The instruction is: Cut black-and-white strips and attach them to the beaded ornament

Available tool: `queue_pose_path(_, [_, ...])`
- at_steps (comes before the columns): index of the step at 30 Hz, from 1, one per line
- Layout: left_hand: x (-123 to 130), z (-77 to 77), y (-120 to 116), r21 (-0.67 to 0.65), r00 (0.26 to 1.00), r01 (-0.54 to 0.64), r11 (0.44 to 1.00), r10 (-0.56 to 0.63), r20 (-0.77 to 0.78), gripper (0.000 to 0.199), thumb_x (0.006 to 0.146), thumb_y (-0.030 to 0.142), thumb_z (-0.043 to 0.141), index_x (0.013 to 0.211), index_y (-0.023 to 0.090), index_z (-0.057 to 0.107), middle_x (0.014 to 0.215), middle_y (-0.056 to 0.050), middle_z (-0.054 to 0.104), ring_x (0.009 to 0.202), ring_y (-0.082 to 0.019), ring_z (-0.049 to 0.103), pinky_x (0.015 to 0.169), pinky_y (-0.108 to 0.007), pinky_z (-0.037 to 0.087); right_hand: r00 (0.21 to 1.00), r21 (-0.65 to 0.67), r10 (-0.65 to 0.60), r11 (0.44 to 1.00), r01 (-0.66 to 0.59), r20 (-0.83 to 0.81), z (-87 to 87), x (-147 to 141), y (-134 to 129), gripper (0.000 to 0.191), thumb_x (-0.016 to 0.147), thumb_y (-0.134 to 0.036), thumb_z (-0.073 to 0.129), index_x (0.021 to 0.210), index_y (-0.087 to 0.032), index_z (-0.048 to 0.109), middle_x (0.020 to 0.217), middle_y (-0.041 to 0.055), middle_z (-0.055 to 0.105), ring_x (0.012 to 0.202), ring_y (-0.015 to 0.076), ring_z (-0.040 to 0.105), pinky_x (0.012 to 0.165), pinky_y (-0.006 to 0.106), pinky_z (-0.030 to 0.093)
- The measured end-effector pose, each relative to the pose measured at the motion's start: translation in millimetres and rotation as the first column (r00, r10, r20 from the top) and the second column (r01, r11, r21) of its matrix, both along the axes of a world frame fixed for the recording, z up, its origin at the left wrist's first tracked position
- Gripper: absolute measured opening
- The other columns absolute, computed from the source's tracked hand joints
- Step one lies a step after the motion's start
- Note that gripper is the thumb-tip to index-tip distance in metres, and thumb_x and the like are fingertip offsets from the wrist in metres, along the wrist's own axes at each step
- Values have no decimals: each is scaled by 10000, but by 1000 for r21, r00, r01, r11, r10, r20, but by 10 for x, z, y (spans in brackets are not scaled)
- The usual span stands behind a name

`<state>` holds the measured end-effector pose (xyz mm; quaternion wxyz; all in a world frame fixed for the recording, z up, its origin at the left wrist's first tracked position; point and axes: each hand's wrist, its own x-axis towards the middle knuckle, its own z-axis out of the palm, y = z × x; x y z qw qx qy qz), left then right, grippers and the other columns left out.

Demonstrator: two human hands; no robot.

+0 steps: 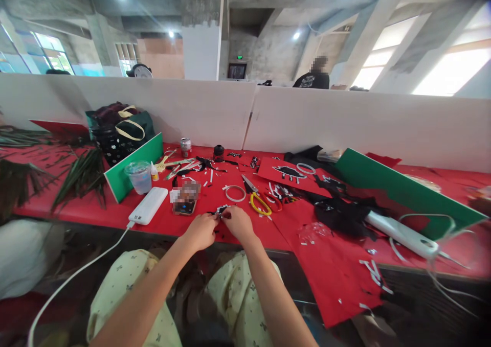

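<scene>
Near the table's front edge, my left hand (pixel 202 231) and my right hand (pixel 238 223) meet with their fingers closed on a small black-and-white piece (pixel 221 210). Its dark part carries a row of white spots or beads; the fingers cover the rest, so its exact kind is unclear. Just right of my hands lie scissors with yellow handles (pixel 261 204), their blades pointing away from me. A roll of clear tape (pixel 235 193) lies flat behind my right hand. To the left of my hands rests a phone (pixel 186 199).
A white power bank (pixel 149 206) with a cable, a plastic cup (pixel 140 176) and a glue bottle (pixel 154 172) stand left. Green boards (pixel 134 168) flank the red table. Black cloth (pixel 341 216) and a white handheld device (pixel 401 233) lie right. A person (pixel 312 78) is beyond the partition.
</scene>
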<state>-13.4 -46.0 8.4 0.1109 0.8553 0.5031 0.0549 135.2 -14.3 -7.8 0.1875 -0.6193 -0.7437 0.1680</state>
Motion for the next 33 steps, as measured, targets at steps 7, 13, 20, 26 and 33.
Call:
queue_pose_path(7, [-4, 25, 20, -28, 1000, 21, 999, -21, -2, 435, 728, 52, 487, 1118, 177, 634, 1191, -116, 623, 1163, -253, 529, 1007, -369, 409, 999, -27, 4, 1000, -5, -40, -4, 30, 6, 114, 780, -201, 617, 849, -217, 706, 907, 19, 708, 825, 140, 619, 663, 205, 366])
queue_pose_path(13, [-1, 23, 20, -30, 1000, 18, 999, -18, -5, 432, 731, 58, 485, 1120, 172, 633, 1188, -124, 625, 1159, -258, 532, 1000, -373, 412, 993, -32, -25, 999, 21, -119, -14, 43, 6, 103, 795, -194, 601, 855, -206, 683, 875, 17, 706, 811, 133, 624, 663, 195, 368])
queue_pose_path(20, [5, 3, 17, -40, 1000, -16, 999, 17, 20, 433, 725, 76, 497, 1123, 180, 632, 1157, -122, 637, 1133, -268, 547, 980, -383, 428, 999, -2, -36, 999, 36, 14, 32, -26, -39, 66, 774, -218, 622, 798, -208, 683, 881, 28, 698, 815, 146, 613, 642, 213, 349])
queue_pose_path(26, [11, 15, 11, -24, 1000, 2, 1000, -2, -1, 428, 722, 63, 492, 1110, 173, 637, 1163, -126, 634, 1129, -267, 550, 975, -379, 432, 999, 7, -35, 999, 35, 41, 27, -39, -39, 74, 768, -223, 622, 784, -208, 692, 874, 27, 695, 819, 149, 611, 631, 218, 336])
queue_pose_path(33, [14, 14, 7, -24, 1000, -17, 1000, 17, -12, 423, 726, 79, 498, 1117, 169, 634, 1108, -134, 655, 1106, -271, 566, 970, -381, 433, 996, 1, -49, 999, 49, 70, 22, -64, -30, 105, 775, -207, 595, 790, -211, 699, 890, 40, 694, 825, 157, 618, 642, 223, 357])
